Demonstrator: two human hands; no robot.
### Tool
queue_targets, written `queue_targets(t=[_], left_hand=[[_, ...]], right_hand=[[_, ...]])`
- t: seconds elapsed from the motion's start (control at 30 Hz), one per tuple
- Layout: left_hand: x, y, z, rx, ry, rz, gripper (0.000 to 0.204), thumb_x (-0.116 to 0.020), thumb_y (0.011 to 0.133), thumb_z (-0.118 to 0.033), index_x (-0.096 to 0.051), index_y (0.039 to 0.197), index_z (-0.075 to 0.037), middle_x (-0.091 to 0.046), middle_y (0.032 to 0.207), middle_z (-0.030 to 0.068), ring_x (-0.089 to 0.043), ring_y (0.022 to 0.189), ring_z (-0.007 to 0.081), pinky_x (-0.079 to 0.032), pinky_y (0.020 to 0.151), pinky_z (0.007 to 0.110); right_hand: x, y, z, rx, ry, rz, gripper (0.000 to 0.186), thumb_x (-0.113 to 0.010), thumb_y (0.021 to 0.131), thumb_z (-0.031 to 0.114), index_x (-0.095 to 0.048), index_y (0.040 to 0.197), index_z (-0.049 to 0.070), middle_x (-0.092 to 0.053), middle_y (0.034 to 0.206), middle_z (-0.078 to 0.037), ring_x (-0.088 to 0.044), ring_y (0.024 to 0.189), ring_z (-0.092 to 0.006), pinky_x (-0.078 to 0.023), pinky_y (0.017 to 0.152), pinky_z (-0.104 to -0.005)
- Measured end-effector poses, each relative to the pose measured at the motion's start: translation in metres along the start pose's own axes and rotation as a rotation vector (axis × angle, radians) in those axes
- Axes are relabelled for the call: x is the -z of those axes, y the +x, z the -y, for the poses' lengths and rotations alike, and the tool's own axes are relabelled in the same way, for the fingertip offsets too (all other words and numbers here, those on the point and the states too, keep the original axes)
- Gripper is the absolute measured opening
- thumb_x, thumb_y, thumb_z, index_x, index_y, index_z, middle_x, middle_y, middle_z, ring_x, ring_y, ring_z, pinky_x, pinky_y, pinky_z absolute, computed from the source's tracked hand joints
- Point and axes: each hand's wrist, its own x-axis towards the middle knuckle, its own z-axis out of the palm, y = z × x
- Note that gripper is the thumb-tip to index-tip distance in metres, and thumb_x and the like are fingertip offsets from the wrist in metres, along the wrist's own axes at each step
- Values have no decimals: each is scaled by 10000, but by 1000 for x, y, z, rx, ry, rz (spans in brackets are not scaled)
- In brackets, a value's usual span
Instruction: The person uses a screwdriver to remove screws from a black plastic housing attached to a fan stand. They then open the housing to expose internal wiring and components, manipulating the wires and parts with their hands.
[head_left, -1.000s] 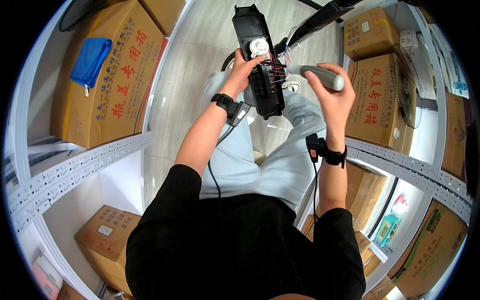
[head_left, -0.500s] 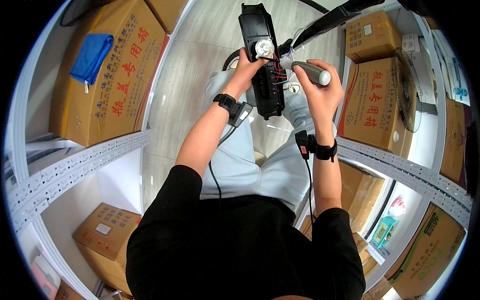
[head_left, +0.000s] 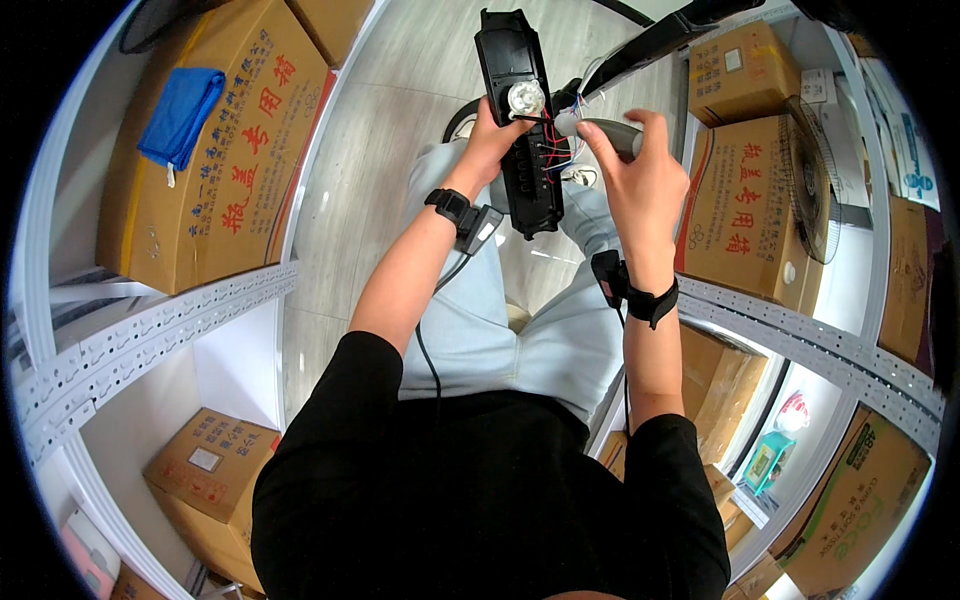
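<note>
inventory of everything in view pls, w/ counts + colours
Housing: 1, black, top centre
Round part: 1, clear/silvery, on housing
Wires: several, red/white/blue, right of housing
Tool: 1, grey handle, in right hand
Bar: 1, black, upper right
Cartons: at least eight, brown, both sides
Cloth: 1, blue, on large left carton
Fan: 1, dark, right
Shelf rails: white-grey, both sides
Small item: 1, teal, lower right
Floor: grey, centre
Trousers: light blue, centre
Shirt: black, bottom
Wrist straps: 2, black, one per wrist
Left hand: 1, bare, gripping housing
Right hand: 1, bare, around tool handle
</note>
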Motion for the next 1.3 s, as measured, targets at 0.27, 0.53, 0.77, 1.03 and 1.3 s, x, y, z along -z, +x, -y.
queue_targets(t=[0.27, 0.53, 0.77, 1.03, 1.3], left_hand=[[-3, 0, -5, 88, -11, -23, 550, -712, 820, -43, -387, 1263, -48, -547, 1187, 79, -571, 1077, 184, -505, 880, 340], [-9, -4, -10, 128, 39, -59, 537, -736, 821, -86, -403, 1241, -47, -554, 1163, 74, -568, 1052, 177, -508, 870, 343], [-3, -1, -5, 87, 51, -22, 541, -736, 825, -96, -404, 1247, -34, -557, 1167, 93, -570, 1056, 185, -506, 878, 347], [0, 1, -3, 88, 11, -31, 575, -766, 800, -122, -410, 1241, -21, -562, 1173, 101, -577, 1066, 196, -503, 881, 355], [-4, 0, -6, 157, 24, -53, 617, -755, 800, -91, -369, 1273, -1, -544, 1214, 123, -562, 1101, 213, -484, 922, 352]], right_hand=[[11, 24, -2, 442, 180, 136, 249, -708, 836, 264, -583, 942, 76, -627, 770, -126, -628, 633, -332, -490, 544, -405], [11, 37, 0, 514, -48, 192, 252, -697, 830, 213, -585, 1007, 74, -610, 864, -146, -644, 717, -354, -526, 614, -419], [9, 38, 8, 295, -234, 235, 275, -718, 800, 145, -581, 1025, 66, -592, 944, -146, -643, 749, -354, -532, 654, -425], [8, 39, 12, 376, -1, 247, 240, -686, 802, 67, -582, 1018, 72, -570, 991, -136, -638, 812, -335, -530, 687, -416], [8, 39, 5, 422, 225, 225, 237, -678, 826, 111, -589, 1046, 106, -576, 989, -129, -646, 818, -344, -538, 677, -410]])
